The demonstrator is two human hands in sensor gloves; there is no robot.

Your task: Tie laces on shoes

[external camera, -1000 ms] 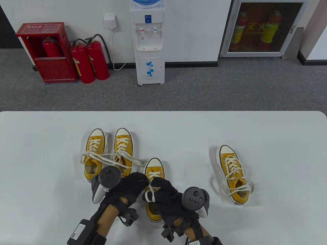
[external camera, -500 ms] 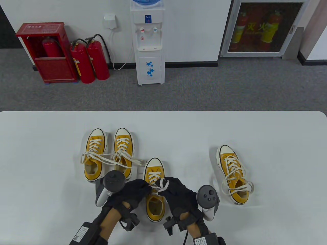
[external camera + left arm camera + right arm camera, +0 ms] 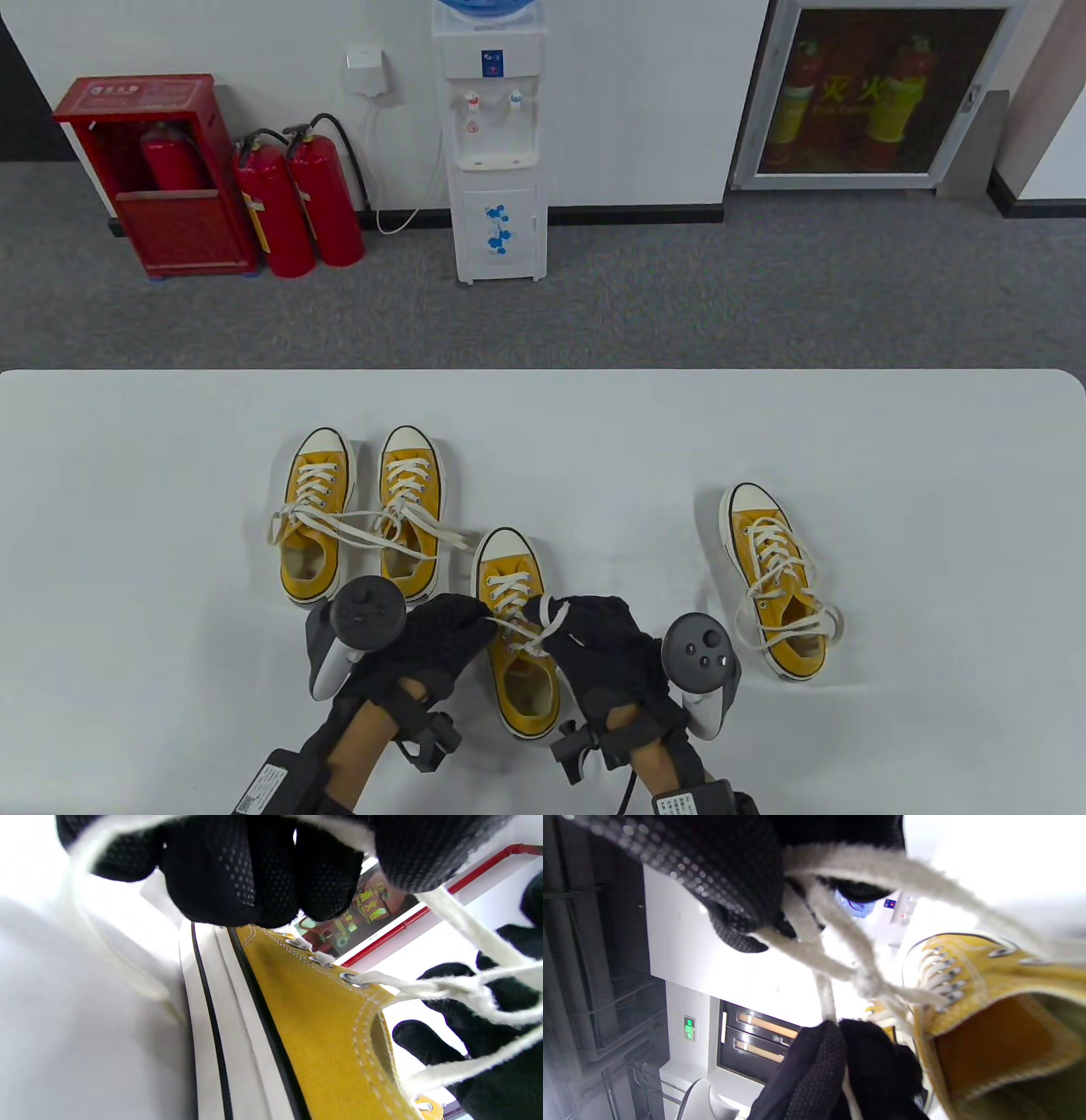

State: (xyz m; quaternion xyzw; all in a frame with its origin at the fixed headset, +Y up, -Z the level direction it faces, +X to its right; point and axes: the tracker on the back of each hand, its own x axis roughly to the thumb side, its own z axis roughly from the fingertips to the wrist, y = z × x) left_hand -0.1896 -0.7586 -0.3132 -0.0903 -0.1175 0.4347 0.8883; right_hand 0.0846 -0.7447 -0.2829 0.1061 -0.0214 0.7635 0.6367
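A yellow canvas shoe (image 3: 519,645) with white laces (image 3: 533,630) lies near the table's front edge, toe pointing away. My left hand (image 3: 458,632) sits at the shoe's left side and pinches a lace end. My right hand (image 3: 594,632) is at its right side, gripping a lace loop (image 3: 556,609) that wraps over its fingers. In the left wrist view the shoe (image 3: 322,1027) fills the lower frame and taut laces (image 3: 445,988) meet in a knot near the top eyelets. The right wrist view shows crossed laces (image 3: 848,971) running from my fingers down to the shoe (image 3: 992,1001).
A pair of yellow shoes (image 3: 365,509) with loose laces stands to the back left, one lace trailing toward the middle shoe. A fourth yellow shoe (image 3: 774,577) with loosely looped laces lies to the right. The white table (image 3: 933,475) stretches wide around them.
Both hands have pulled apart from over the shoe to its sides, drawing the laces taut. The shoe's heel has swung slightly to the right.
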